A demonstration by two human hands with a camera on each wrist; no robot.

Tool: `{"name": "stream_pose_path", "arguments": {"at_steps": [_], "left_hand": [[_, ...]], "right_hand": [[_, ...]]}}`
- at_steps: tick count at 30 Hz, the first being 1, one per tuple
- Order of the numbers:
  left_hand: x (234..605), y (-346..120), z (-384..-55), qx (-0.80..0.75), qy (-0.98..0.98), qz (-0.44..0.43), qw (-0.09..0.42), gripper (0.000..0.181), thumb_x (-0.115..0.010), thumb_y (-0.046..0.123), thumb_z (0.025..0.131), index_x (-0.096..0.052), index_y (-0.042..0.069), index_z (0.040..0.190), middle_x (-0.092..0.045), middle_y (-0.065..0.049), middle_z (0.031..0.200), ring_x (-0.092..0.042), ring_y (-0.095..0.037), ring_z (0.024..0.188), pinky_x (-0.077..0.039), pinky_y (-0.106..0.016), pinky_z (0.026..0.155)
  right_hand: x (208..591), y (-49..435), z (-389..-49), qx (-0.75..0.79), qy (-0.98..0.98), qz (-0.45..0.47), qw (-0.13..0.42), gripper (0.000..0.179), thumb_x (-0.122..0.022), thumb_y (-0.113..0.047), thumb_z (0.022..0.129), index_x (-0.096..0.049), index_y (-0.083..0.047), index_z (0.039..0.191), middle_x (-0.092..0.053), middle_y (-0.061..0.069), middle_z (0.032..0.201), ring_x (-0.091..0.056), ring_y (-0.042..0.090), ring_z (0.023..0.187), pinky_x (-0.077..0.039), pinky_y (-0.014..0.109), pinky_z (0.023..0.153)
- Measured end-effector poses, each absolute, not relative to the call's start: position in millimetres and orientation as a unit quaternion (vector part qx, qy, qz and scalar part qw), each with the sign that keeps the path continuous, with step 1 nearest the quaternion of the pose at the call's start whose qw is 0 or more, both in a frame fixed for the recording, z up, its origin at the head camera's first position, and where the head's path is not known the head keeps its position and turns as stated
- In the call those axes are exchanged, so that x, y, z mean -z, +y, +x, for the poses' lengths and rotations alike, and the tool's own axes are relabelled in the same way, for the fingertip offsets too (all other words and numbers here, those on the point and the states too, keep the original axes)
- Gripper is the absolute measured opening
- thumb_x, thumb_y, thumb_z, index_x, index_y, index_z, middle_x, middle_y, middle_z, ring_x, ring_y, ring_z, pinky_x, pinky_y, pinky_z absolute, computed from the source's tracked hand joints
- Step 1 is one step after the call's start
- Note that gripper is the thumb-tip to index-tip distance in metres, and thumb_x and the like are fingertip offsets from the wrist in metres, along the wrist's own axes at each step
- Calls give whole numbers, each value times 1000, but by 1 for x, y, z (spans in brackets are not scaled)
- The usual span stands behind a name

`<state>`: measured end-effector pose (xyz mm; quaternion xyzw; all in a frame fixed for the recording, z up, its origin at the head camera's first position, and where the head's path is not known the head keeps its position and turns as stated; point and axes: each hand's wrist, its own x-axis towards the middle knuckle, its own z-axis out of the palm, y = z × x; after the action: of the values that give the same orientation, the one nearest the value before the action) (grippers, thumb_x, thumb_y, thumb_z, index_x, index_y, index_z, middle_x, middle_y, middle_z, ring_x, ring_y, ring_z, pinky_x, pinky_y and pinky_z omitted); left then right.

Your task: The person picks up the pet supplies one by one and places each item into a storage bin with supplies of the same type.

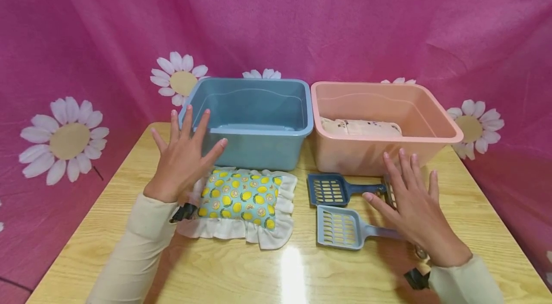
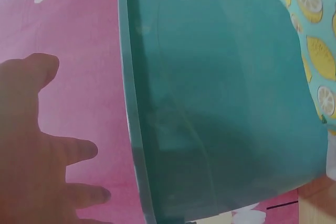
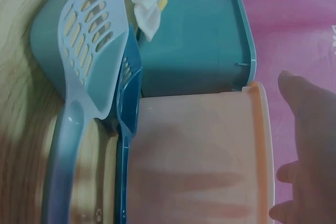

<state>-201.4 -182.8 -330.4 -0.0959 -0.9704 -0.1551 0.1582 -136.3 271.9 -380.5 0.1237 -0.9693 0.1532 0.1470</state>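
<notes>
My left hand (image 1: 178, 163) is held with fingers spread in front of the left side of a blue plastic bin (image 1: 254, 151), holding nothing. Below and right of it lies a small lemon-print pillow (image 1: 241, 198) with a white ruffled edge. Over the right side of the table my right hand (image 1: 416, 213) hovers, fingers spread and gripping nothing. It partly covers the handle ends of a dark blue litter scoop (image 1: 329, 190) and a light blue litter scoop (image 1: 340, 228). Both scoops also show in the right wrist view, the light blue scoop (image 3: 97, 45) nearer the camera.
A pink plastic bin (image 1: 362, 153) stands right of the blue one, holding a pale printed cloth item (image 1: 366, 128). Everything rests on a wooden table (image 1: 250, 275). Behind hangs a magenta cloth (image 1: 345, 16) with daisies. Something under the right hand is mostly hidden.
</notes>
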Motion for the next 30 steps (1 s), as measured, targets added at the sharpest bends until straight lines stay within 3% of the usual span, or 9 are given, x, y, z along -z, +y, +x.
{"name": "stream_pose_path", "arguments": {"at_steps": [10,17,30], "left_hand": [[328,-187,-216,177,-970,-89,140,86,-36,70,90,-7,24,156,6,-12,161,16,-37,145,17,-73,101],[327,-192,-224,191,-967,-79,147,86,-39,70,89,-10,23,157,1,-13,162,11,-36,146,14,-73,103],[327,-200,-234,234,-959,-82,141,86,-46,66,89,-14,23,156,-4,-13,161,2,-36,147,4,-75,104]], "right_hand": [[388,278,-136,-178,-962,154,143,90,-64,-51,87,-16,-19,156,-8,14,161,1,32,147,16,56,112],[394,282,-137,-245,-946,187,99,90,-70,-41,86,-16,-23,156,-15,18,159,-2,32,147,8,57,114],[404,285,-140,-276,-944,175,51,98,-76,-47,79,-17,-30,155,-16,13,160,-7,35,147,-4,59,115]]}}
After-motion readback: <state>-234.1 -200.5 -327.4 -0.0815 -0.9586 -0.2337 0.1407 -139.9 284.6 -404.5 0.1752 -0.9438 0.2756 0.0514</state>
